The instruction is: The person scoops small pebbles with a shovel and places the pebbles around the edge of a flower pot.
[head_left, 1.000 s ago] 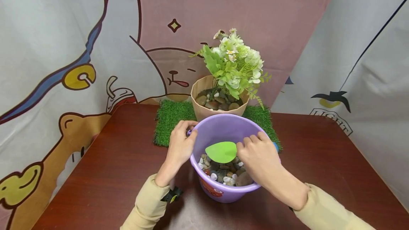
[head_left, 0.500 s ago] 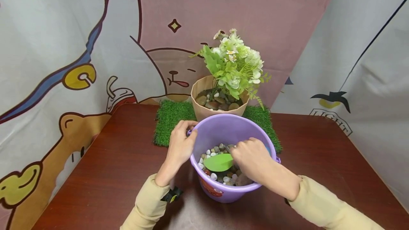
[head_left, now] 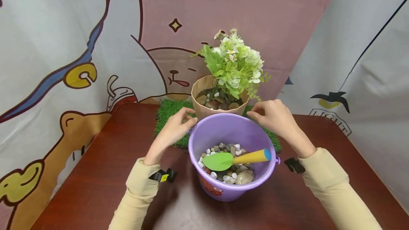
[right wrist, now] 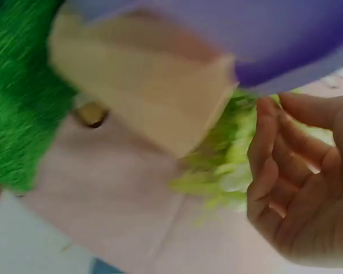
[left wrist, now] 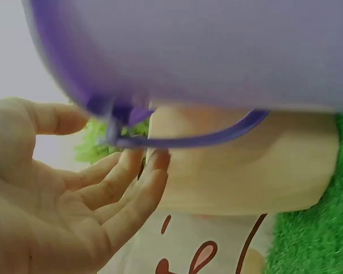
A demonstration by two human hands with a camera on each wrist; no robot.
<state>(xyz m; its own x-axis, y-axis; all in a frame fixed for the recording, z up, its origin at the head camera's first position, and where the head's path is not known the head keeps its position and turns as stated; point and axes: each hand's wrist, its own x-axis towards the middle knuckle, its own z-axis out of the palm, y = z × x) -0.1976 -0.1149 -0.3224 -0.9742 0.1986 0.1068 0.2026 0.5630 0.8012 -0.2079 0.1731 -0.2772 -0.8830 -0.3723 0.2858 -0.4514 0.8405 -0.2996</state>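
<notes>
A purple bucket (head_left: 228, 116) with pebbles (head_left: 223, 178) inside stands in front of me. On the pebbles lies a toy trowel (head_left: 217, 162) with a green blade and a yellow, blue-tipped handle, which no hand touches. My left hand (head_left: 175, 127) is at the bucket's left rim, fingers loosely bent. In the left wrist view its fingertips are right by the bucket's purple handle (left wrist: 200, 140), which hangs down at the back. My right hand (head_left: 276, 118) is over the far right rim, fingers bent and holding nothing; the right wrist view shows its fingertips close to the rim.
Directly behind the bucket, a beige flowerpot (head_left: 209, 111) of stones and white-green artificial flowers (head_left: 234, 65) stands on an artificial grass mat (head_left: 172, 114). The brown table (head_left: 127, 173) extends to both sides. A cartoon-printed cloth (head_left: 271, 17) hangs at the back.
My right hand has let go of the trowel, leaving it on the pebbles, and moved up and back to the far right rim. My left hand has loosened from the left rim.
</notes>
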